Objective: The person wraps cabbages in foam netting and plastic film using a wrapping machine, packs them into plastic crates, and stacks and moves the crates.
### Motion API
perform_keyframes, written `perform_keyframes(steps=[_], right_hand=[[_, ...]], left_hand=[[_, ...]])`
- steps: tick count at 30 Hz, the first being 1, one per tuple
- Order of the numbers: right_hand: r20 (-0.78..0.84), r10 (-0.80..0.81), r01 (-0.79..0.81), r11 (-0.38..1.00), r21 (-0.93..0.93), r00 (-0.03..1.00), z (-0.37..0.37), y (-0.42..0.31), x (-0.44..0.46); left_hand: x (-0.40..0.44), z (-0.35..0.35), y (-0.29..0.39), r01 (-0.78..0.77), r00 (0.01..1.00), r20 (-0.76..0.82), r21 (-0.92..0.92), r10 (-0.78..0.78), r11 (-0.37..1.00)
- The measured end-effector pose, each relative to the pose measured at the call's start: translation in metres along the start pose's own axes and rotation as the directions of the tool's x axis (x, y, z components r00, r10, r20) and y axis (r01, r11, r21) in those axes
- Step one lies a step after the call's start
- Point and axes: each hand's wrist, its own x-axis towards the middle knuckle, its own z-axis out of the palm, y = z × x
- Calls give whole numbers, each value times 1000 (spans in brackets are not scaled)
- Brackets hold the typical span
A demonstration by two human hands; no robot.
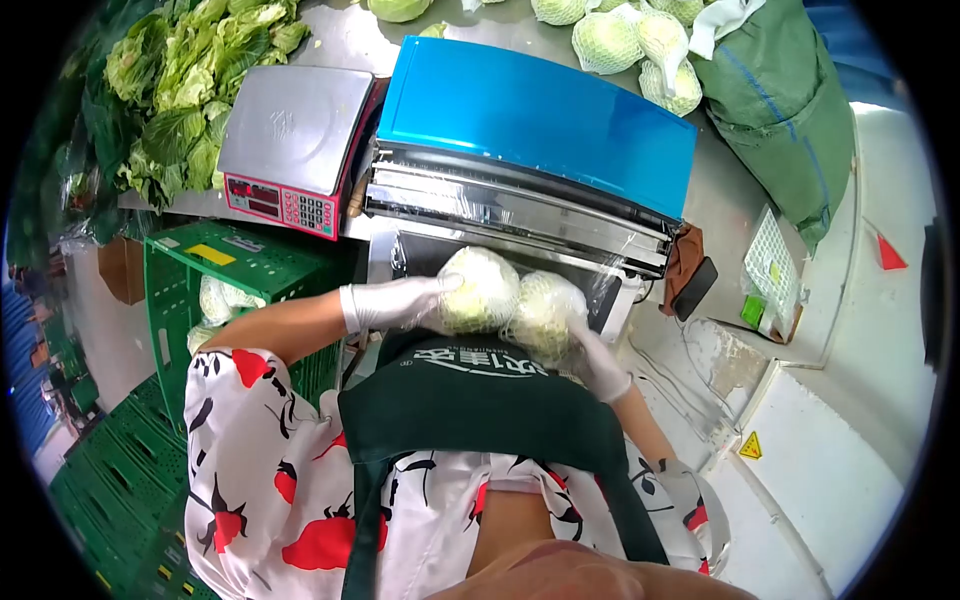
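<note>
A pale green cabbage (pixel 480 290) is in my left hand (pixel 405 303), the white-gloved fingers closed against its left side. Beside it, touching, a second cabbage (pixel 548 312) in what looks like a white foam net is held at its right side by my right hand (pixel 598 362), also gloved. Part of my right fingers is hidden behind that cabbage. Both cabbages are just above my dark green apron (pixel 490 410), at the near edge of a wrapping machine with a blue cover (pixel 540 120). Clear film shows near the right cabbage.
A scale (pixel 295 130) with a red keypad stands left of the machine, near loose cabbage leaves (pixel 175 110). A green crate (pixel 160 300) with netted cabbages is at left. More netted cabbages (pixel 608 42) and a green sack (pixel 775 110) lie at the back right.
</note>
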Motion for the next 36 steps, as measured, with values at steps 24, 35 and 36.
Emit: perform_keyframes(steps=[24, 35, 36], right_hand=[[-512, -510, 368, 858, -359, 691, -47, 36, -9], [-312, 29, 120, 887, 446, 950, -64, 154, 109], [-295, -12, 150, 881, 450, 955, -62, 151, 112]], left_hand=[[-40, 22, -37, -498, 493, -520, 489, 698, 716], [39, -42, -136, -319, 879, -302, 203, 369, 926], [35, -33, -122, -440, 832, -313, 130, 458, 888]])
